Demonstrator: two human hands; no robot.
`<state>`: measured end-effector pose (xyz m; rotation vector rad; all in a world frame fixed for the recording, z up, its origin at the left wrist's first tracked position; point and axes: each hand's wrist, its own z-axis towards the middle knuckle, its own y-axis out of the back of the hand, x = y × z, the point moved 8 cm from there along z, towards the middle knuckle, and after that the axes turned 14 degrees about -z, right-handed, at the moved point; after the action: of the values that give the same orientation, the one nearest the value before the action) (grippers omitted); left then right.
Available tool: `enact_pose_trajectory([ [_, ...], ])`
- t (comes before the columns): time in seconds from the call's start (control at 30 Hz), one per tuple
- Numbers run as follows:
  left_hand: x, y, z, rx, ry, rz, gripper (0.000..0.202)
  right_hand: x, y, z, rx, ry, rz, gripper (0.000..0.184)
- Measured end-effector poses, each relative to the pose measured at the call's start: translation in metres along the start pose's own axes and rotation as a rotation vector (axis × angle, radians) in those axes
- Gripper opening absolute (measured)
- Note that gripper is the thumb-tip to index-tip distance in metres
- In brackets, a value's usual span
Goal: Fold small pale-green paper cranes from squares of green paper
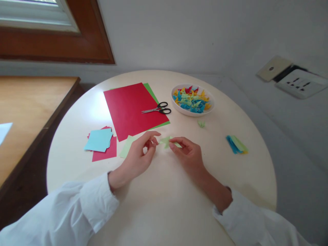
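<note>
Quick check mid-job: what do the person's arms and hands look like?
The left sleeve and right sleeve are long, white and creased, with loose cuffs. The left hand and right hand are ungloved.

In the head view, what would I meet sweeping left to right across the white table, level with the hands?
Light blue paper squares, light green paper sheet, left hand, folded light green paper, right hand, multicoloured paper pile.

Brown window frame (92, 37) at upper left, wooden desk (36, 106) below (a white sheet (4, 132) lies on it), pale wall (164, 37), white power socket (301, 83) at right.
</note>
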<state>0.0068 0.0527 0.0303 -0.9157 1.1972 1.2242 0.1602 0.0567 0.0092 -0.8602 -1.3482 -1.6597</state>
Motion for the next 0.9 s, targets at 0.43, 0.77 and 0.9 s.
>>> enact_pose_trajectory([
  [0.43,0.000,-0.001,0.001,0.018,-0.086,0.079,0.011,0.009,-0.008,-0.004,0.075,0.132,-0.067,0.014],
  [0.77,0.007,-0.005,0.003,0.040,0.060,-0.091,0.008,0.016,-0.010,-0.006,0.124,0.161,-0.062,0.007],
  [0.9,0.008,-0.008,0.004,0.070,0.115,-0.147,0.011,0.013,-0.015,-0.006,0.214,0.073,0.020,0.008],
])
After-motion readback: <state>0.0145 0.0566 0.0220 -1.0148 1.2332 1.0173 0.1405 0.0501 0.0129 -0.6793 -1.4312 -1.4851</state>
